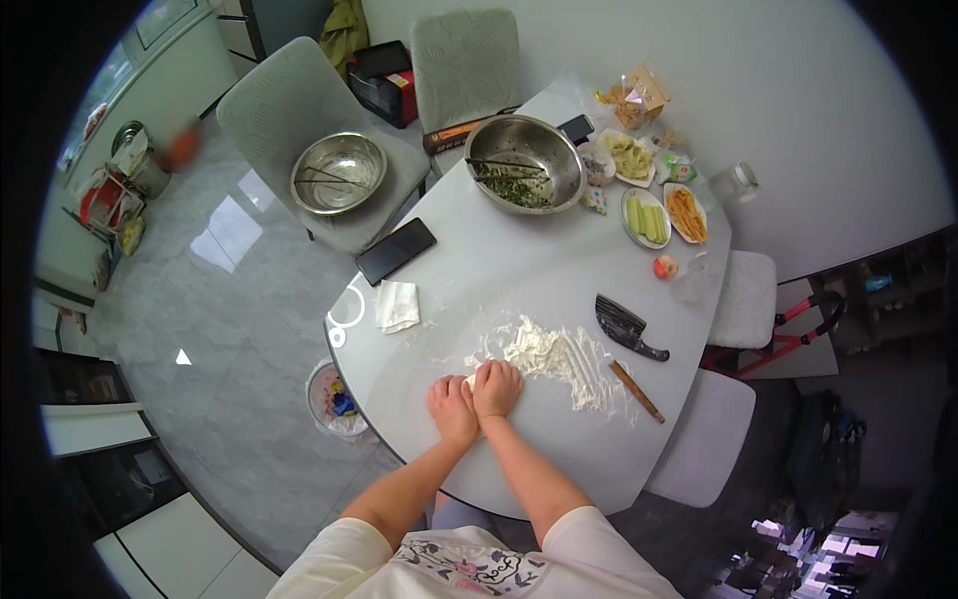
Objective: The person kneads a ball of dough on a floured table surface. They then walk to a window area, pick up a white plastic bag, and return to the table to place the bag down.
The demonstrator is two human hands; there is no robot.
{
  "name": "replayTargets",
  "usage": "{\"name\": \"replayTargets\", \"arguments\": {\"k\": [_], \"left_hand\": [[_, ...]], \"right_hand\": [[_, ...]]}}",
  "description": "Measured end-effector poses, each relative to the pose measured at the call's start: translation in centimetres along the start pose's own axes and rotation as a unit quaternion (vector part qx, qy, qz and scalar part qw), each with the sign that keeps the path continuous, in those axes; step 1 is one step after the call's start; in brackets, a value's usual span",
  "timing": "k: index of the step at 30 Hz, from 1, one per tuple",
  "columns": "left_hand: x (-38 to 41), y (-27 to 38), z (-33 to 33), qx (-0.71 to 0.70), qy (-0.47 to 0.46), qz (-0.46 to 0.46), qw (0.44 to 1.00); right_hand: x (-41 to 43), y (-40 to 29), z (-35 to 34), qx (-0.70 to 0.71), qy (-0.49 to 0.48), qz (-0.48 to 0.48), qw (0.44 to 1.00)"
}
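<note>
My left hand (453,408) and my right hand (498,389) lie side by side, touching, on a piece of pale dough (470,383) on the white table (524,457). The hands cover most of the dough. Just beyond them, loose white flour (550,352) is spread to the right. A wooden rolling pin (636,391) lies slanted right of the flour. Above it is a dark-bladed cleaver (629,329) with a black handle. A folded white cloth (397,306) lies up and to the left of my hands.
A steel bowl (572,187) of chopped greens with chopsticks stands at the far side. Plates of cucumber pieces (648,220) and orange strips (686,215) are at the right, near a partly eaten apple (665,267). A tablet (396,251) lies at the left edge. Another steel bowl (340,174) rests on a chair.
</note>
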State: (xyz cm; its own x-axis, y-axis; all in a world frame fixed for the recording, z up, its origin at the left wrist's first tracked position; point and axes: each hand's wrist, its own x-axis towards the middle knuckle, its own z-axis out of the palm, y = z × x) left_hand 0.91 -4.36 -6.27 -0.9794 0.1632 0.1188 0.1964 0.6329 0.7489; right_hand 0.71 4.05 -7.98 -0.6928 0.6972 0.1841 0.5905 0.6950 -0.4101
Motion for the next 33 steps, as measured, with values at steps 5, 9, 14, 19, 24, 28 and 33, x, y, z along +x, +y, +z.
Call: {"name": "replayTargets", "arguments": {"k": [5, 9, 14, 19, 24, 28, 33], "left_hand": [[-1.8, 1.4, -2.6, -0.151, -0.096, -0.081, 0.981], [-5.7, -0.3, -6.4, -0.154, -0.117, 0.125, 0.973], [-3.1, -3.1, -3.3, -0.068, -0.130, 0.147, 0.978], [-0.7, -1.6, -1.3, 0.002, -0.084, 0.098, 0.992], [-1.6, -0.9, 0.4, -0.071, -0.053, -0.047, 0.995], [-3.1, 2.9, -6.9, -0.181, -0.122, -0.028, 0.976], [-5.6, -2.5, -5.0, -0.095, -0.111, 0.183, 0.972]], "right_hand": [[-0.8, -0.8, -5.7, 0.339, -0.148, 0.000, 0.929], [-7.8, -1.0, -8.1, 0.256, -0.014, -0.010, 0.966], [-5.8, 0.1, -2.7, 0.102, 0.067, -0.011, 0.992], [-3.0, 0.9, -0.4, -0.005, 0.005, 0.021, 1.000], [-0.1, 0.3, -2.4, 0.065, -0.093, -0.068, 0.991], [-3.4, -1.6, -9.9, 0.376, -0.192, -0.022, 0.906], [-8.1, -0.8, -5.7, 0.273, 0.057, -0.029, 0.960]]}}
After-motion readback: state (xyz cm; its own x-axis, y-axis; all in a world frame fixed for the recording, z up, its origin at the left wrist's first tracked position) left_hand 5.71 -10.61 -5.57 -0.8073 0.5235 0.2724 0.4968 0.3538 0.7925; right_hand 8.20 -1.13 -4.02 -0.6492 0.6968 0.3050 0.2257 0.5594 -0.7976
